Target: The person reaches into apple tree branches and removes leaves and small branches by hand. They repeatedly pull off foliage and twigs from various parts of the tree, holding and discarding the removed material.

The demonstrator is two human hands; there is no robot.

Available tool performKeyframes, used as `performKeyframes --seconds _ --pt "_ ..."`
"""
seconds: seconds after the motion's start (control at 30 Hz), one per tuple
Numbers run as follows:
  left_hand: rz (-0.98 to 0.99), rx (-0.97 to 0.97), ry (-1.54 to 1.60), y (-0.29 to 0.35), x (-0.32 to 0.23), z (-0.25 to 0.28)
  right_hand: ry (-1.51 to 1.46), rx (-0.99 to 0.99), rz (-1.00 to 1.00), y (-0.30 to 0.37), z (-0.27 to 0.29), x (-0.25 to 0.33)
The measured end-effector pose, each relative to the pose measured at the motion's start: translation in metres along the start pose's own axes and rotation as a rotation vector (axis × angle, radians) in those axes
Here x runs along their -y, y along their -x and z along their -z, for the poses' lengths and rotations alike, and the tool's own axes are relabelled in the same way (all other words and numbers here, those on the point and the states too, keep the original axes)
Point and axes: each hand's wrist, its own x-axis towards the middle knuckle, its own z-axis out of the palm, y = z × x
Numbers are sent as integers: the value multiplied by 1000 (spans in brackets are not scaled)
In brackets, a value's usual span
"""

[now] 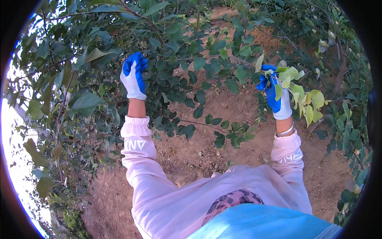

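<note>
My left hand (134,76), in a white glove with blue-coated fingers, is raised among dark green leaves (175,81). Its fingers are curled closed; whatever they may hold is hidden. My right hand (275,93), gloved the same way, is closed at a leafy branch (242,61) that comes in from the left. Pale yellow-green leaves (310,101) hang from that branch over the back of the glove and to its right. Just above the fingers shows a small, round, pale green thing (282,63), perhaps a fruit.
Dense foliage (85,101) fills the left side, with bright sky behind it. More leafy trees (346,119) stand at the right, bearing several pale, bud-like or wrapped things (331,36). A low leafy shoot (234,133) hangs over brown soil (191,155) in front of me.
</note>
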Motion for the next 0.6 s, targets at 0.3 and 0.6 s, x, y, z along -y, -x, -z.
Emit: performKeyframes --seconds 0.3,0.6 --pt "-57 -60 65 -138 44 72 -77 -70 97 -5 -14 -15" --pt "-180 -222 -80 -193 55 33 58 -285 122 8 -8 -28"
